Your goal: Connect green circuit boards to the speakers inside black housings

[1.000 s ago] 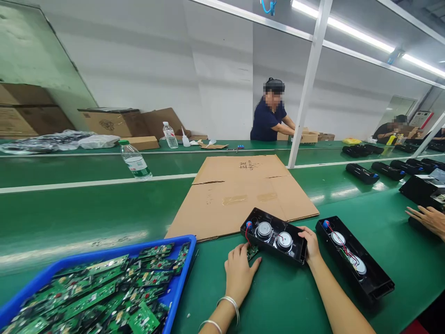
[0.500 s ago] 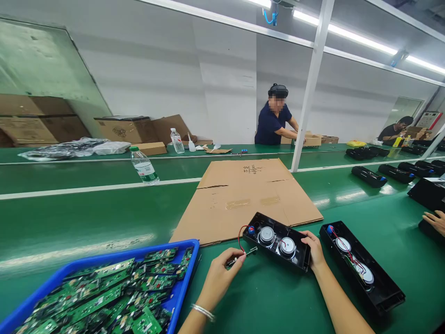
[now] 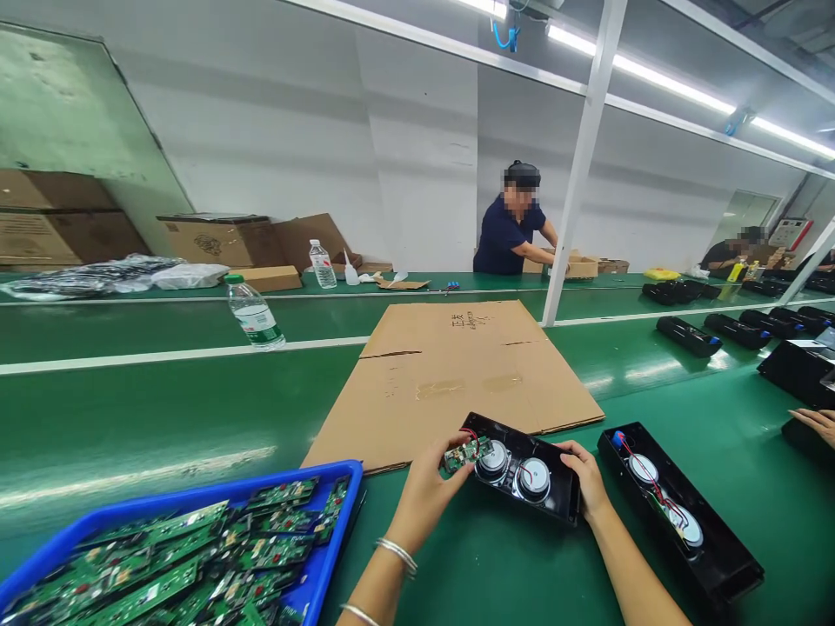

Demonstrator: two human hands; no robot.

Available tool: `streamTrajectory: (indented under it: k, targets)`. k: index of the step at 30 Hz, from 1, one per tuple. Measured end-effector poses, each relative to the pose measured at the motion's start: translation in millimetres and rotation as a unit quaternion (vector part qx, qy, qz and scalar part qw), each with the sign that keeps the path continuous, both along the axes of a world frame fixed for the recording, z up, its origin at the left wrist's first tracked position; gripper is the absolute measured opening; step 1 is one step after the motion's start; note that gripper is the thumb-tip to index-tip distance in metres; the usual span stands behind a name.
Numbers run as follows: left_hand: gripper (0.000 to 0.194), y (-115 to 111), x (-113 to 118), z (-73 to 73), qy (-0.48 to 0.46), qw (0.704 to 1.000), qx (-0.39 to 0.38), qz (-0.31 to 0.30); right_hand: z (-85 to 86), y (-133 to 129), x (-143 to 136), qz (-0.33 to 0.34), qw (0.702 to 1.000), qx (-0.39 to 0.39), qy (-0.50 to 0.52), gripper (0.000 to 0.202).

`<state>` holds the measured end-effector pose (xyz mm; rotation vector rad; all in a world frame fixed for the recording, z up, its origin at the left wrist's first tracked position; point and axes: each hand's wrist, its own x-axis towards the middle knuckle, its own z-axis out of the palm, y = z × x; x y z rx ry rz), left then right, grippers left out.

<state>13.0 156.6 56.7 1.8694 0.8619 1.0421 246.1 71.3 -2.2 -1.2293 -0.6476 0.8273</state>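
Open black oblong speaker housing, right hand clamped on.
Left hand pinching green circuit board above; green tabletop beneath; grey wall beyond.

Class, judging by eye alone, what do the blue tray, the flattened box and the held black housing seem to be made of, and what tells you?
Blue tray: probably moulded plastic, smooth with a slight sheen; even colour and rounded rim suggest it.
Flattened box: cardboard, matt brown, with creases and slits.
Black housing: likely hard plastic, fairly glossy by its highlights; painted metal remains possible.
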Motion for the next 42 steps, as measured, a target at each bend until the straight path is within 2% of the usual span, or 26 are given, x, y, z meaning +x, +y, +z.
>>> streamTrajectory:
  k: [3,6,9,10,12,15,16,17,22,26,29,32,34,37,39,42]
  targets:
    - [0.036,-3,-6,0.9,-0.015,1.0,-0.016,0.008,3.9,-1,5,-0.012,0.998,0.007,-0.061,0.028]
    - [0.035,-5,-12,3.6,-0.03,0.999,-0.024,0.001,15.0,-8,9,-0.064,0.987,0.026,-0.147,0.031]
    - [0.036,-8,-15,4.8,-0.027,0.999,-0.033,-0.028,32.2,-17,-5,-0.116,0.964,0.053,-0.232,0.025]
    - [0.037,-9,-16,4.8,-0.024,0.998,-0.038,-0.039,38.1,-18,-16,-0.109,0.957,0.065,-0.26,0.02]
    - [0.04,-12,-18,4.7,-0.018,0.997,-0.046,-0.06,48.5,-15,-44,-0.038,0.931,0.101,-0.348,0.012]
    - [0.046,-14,-22,5.5,-0.019,0.996,-0.054,-0.074,57.7,2,-87,0.087,0.837,0.148,-0.52,0.025]
    - [0.048,-14,-24,6.0,-0.022,0.995,-0.057,-0.075,58.9,9,-98,0.103,0.814,0.148,-0.553,0.026]
    - [0.05,-14,-25,6.5,-0.027,0.995,-0.058,-0.072,59.2,16,-107,0.104,0.806,0.141,-0.565,0.025]
    - [0.06,-6,-28,4.7,-0.074,0.993,-0.069,-0.053,56.5,39,-120,0.09,0.832,0.135,-0.53,0.022]
    - [0.037,-3,-23,-1.4,-0.072,0.995,-0.055,-0.051,57.1,41,-118,0.084,0.859,0.133,-0.487,0.018]
    - [0.031,-6,-18,-3.1,-0.046,0.998,-0.025,-0.029,57.8,40,-119,0.088,0.864,0.128,-0.479,0.017]
    - [0.03,-9,-17,-0.3,-0.009,1.0,0.017,-0.01,57.5,38,-122,0.076,0.862,0.123,-0.486,0.017]
    - [0.029,-11,-18,2.9,0.011,0.999,0.048,-0.008,58.0,35,-125,0.039,0.855,0.119,-0.503,0.017]
    - [0.033,-14,-18,6.9,0.034,0.995,0.089,-0.011,61.3,31,-128,-0.028,0.819,0.126,-0.559,0.017]
    - [0.036,-16,-18,7.8,0.048,0.993,0.11,-0.006,64.4,29,-130,-0.025,0.801,0.135,-0.582,0.018]
    - [0.039,-17,-19,7.3,0.071,0.989,0.132,0.008,68.1,28,-130,0.01,0.799,0.134,-0.586,0.019]
